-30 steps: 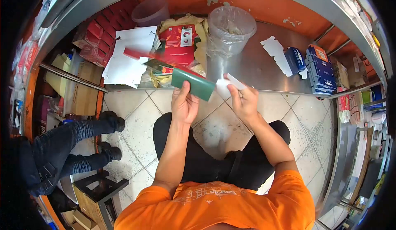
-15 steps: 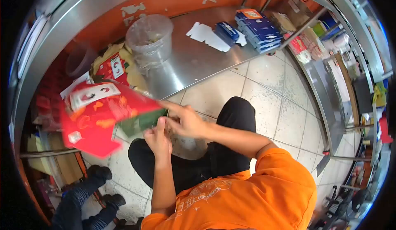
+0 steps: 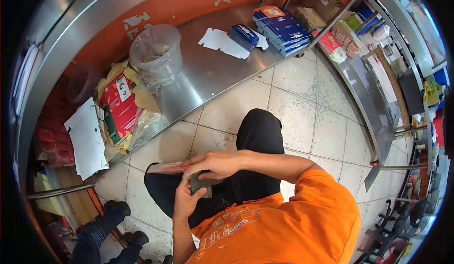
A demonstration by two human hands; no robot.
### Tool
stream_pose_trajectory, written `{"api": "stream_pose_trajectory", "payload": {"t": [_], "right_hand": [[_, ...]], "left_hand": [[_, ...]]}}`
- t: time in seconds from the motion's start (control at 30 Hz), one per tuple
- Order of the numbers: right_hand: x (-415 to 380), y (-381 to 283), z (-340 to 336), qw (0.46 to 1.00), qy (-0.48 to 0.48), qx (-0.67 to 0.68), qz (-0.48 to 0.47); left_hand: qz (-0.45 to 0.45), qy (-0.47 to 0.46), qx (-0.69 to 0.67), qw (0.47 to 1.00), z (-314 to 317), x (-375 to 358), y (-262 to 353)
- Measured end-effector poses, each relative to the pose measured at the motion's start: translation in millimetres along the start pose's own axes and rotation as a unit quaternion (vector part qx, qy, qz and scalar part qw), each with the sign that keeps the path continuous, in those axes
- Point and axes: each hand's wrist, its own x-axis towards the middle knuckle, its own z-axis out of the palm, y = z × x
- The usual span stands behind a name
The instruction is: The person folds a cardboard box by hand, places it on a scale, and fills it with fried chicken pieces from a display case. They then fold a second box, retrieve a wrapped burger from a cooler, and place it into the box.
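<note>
Above my lap I have a red and green printed cardboard piece (image 3: pixel 202 186), seen almost edge-on, its red part a thin band to the left. My left hand (image 3: pixel 187 198) grips it from below, thumb over the green part. Across its top lies my right hand (image 3: pixel 218 163), fingers bent around the edge; part of the cardboard is hidden under both hands. To the left, more red printed cardboard (image 3: pixel 122 104) rests in torn brown paper on the metal shelf (image 3: pixel 208 82).
A lined clear plastic bucket (image 3: pixel 158 58) stands on the shelf. White card (image 3: pixel 229 42), a small blue box (image 3: pixel 244 36) and stacked blue boxes (image 3: pixel 283 30) lie farther right. A white sheet (image 3: pixel 87 138) overhangs the left edge. Another person's legs (image 3: pixel 101 226) are at lower left.
The cardboard was spread out wide to the left; now it is drawn in to my lap and turned edge-on. My right hand has moved over its top. The view has shifted slightly.
</note>
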Motion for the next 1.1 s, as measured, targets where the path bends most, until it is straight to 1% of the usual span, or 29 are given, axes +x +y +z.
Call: {"api": "stream_pose_trajectory", "payload": {"t": [0.03,0.07,0.1,0.13,0.17,0.2,0.23,0.27,0.33,0.37,0.4,0.43,0.47,0.53,0.57,0.6,0.63,0.67,0.7,0.73,0.77,0.8,0.87,0.9,0.93,1.0,1.03,1.07,1.1], "right_hand": [[-1,3,-2,0.997,0.021,-0.054,-0.049],[-2,6,-3,0.997,0.019,-0.052,-0.053],[-4,9,-3,0.996,0.014,-0.079,0.033],[-2,7,-4,0.988,0.006,-0.105,0.115],[0,0,-1,0.977,0.052,-0.061,0.196],[-1,-2,-1,0.982,0.032,-0.053,0.178],[-3,-2,-3,0.991,-0.007,-0.067,0.114],[-2,-2,-5,0.995,-0.049,-0.077,0.044],[3,-21,-12,0.988,-0.121,-0.061,0.075],[8,-26,-15,0.988,-0.099,-0.099,0.063],[14,-27,-20,0.988,-0.123,-0.090,0.039],[17,-29,-27,0.985,-0.127,-0.089,0.080],[18,-28,-36,0.980,-0.128,-0.091,0.125],[18,-16,-65,0.989,-0.069,-0.114,0.055],[7,-2,-75,0.996,0.021,-0.013,0.089],[-4,12,-81,0.982,0.112,0.087,0.126],[-10,20,-83,0.950,0.193,0.200,0.145],[-9,25,-83,0.899,0.266,0.310,0.160],[-3,26,-77,0.902,0.251,0.315,0.156],[1,24,-68,0.857,0.319,0.343,0.213],[7,22,-58,0.804,0.382,0.365,0.272],[17,16,-47,0.806,0.409,0.341,0.257],[18,31,-9,0.900,0.374,0.208,0.084],[16,29,4,0.936,0.298,0.170,0.074],[25,16,11,0.978,0.203,-0.047,0.027],[34,16,26,0.963,0.243,-0.076,0.086],[31,21,22,0.957,0.253,-0.066,0.125],[27,28,16,0.950,0.262,-0.057,0.163],[22,33,20,0.913,0.342,0.097,0.201]], "left_hand": [[0.018,0.045,-0.021,0.999,10,-3,11],[0.036,0.091,-0.042,0.994,14,-4,17],[0.037,0.081,0.001,0.996,12,-7,18],[0.038,0.091,0.000,0.995,12,-7,17],[0.050,0.080,0.007,0.996,12,-6,14],[0.062,0.079,0.015,0.995,10,-6,13],[0.042,0.057,0.025,0.997,6,-6,15],[0.047,0.048,0.054,0.996,-3,-6,1],[0.056,0.024,0.070,0.996,1,-5,28],[0.077,0.011,0.055,0.995,-3,0,29],[0.072,-0.006,0.015,0.997,-9,0,26],[0.066,-0.022,-0.025,0.997,-14,0,23],[0.071,0.001,-0.029,0.997,-29,-3,21],[0.062,-0.177,-0.106,0.977,-70,0,14],[0.144,-0.252,-0.182,0.940,-90,9,6],[0.162,-0.185,-0.204,0.948,-87,10,0],[0.180,-0.115,-0.221,0.951,-84,11,-6],[0.198,-0.045,-0.233,0.951,-74,9,5],[0.223,0.010,-0.055,0.973,-61,12,20],[0.231,0.068,0.122,0.963,-38,14,50],[0.204,0.149,0.135,0.958,-29,24,47],[0.176,0.229,0.145,0.946,-22,33,44],[0.224,0.343,-0.008,0.912,-6,52,43],[0.227,0.330,-0.109,0.910,0,56,46],[0.147,0.331,-0.217,0.907,14,51,62],[0.208,0.354,-0.102,0.906,16,50,54],[0.247,0.301,-0.101,0.915,3,53,44],[0.250,0.323,-0.101,0.907,-13,50,34],[0.256,0.234,-0.225,0.911,-27,46,25]]}}
